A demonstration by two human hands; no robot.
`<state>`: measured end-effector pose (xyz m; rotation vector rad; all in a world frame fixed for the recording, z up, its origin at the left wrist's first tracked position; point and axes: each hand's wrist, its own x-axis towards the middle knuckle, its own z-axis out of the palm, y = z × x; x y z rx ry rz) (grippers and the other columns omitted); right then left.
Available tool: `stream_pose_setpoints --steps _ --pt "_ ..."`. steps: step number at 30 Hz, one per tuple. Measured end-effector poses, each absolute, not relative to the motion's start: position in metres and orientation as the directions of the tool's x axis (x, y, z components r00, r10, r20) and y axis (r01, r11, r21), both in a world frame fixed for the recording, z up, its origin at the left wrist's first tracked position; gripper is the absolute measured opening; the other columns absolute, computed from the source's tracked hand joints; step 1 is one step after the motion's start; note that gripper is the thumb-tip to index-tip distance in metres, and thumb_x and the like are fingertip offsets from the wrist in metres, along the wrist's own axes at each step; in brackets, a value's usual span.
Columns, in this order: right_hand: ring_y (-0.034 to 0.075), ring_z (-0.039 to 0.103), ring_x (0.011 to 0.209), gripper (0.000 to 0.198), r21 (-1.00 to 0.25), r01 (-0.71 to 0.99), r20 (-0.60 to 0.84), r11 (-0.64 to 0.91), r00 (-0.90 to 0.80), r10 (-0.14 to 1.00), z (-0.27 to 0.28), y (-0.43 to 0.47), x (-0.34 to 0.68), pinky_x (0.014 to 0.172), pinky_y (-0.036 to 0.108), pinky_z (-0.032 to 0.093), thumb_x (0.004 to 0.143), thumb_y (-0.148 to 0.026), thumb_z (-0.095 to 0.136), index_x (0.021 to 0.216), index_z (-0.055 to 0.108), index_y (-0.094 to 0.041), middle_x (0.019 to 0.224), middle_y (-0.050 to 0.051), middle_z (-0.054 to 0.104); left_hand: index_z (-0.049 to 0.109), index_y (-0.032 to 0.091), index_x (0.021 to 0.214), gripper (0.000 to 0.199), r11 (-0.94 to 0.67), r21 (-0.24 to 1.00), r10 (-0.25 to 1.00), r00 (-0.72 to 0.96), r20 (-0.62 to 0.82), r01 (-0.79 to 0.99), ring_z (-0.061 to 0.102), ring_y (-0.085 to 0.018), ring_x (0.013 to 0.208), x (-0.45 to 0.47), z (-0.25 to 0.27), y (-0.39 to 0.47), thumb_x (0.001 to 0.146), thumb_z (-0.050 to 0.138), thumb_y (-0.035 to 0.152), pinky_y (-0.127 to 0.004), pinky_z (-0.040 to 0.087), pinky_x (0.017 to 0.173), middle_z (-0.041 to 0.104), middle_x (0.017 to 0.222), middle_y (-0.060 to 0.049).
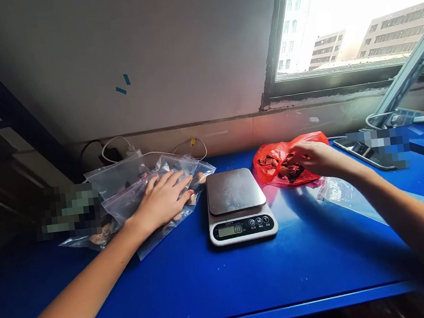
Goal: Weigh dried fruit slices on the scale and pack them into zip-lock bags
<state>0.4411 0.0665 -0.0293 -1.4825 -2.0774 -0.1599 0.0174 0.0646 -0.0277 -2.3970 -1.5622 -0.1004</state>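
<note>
My left hand [166,197] lies flat with its fingers spread on clear zip-lock bags [116,177] that hold several light brown lumps. Over at the red plastic bag [266,150], my right hand [311,155] reaches in from the right. Its fingertips are drawn together among dark reddish-brown dried pieces [290,171], and whether a piece is between them is hidden. Between my hands stands a white digital kitchen scale [238,207]. Nothing lies on its metal plate, and the display reads 0.0.
A flat clear plastic bag [354,196] lies under my right forearm. Behind it are a dark tablet-like device [375,150], partly blurred, and a metal stand [404,70]. White cables [150,154] run along the wall behind the zip-lock bags. The blue table's front edge [253,317] is near me.
</note>
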Motion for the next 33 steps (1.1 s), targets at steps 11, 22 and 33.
stream_pose_setpoints --steps 11,22,33 --pt "0.021 0.064 0.085 0.030 -0.252 0.855 0.500 0.453 -0.286 0.817 -0.039 0.040 0.425 0.074 0.036 0.048 0.091 -0.038 0.047 0.097 0.067 -0.016 0.096 0.011 0.070 0.048 0.029 0.139 0.049 -0.396 -0.134 0.898 0.414 0.150 0.908 0.030 -0.028 0.142 0.016 -0.024 0.057 0.097 0.031 0.045 -0.054 0.020 0.115 0.040 0.151 -0.004" --pt "0.020 0.056 0.078 0.026 -0.084 0.871 0.354 0.484 -0.428 0.832 -0.051 0.044 0.412 0.075 0.035 0.042 0.090 -0.035 0.047 0.077 0.061 -0.017 0.076 0.007 0.063 0.050 0.027 0.139 0.050 -0.473 -0.136 0.857 0.491 0.159 0.870 0.033 -0.028 0.139 0.010 -0.027 0.057 0.096 0.030 0.047 -0.052 0.022 0.113 0.044 0.148 -0.006" --pt "0.029 0.039 0.127 0.063 -0.466 0.756 0.110 0.459 -0.466 0.878 -0.038 -0.003 0.341 0.105 0.048 0.037 0.069 -0.029 0.058 0.126 0.034 -0.019 0.136 0.016 0.036 0.048 0.028 0.140 0.052 -0.452 -0.154 0.870 0.472 0.144 0.879 0.032 -0.028 0.140 0.011 -0.027 0.057 0.094 0.032 0.048 -0.051 0.024 0.111 0.042 0.149 -0.005"
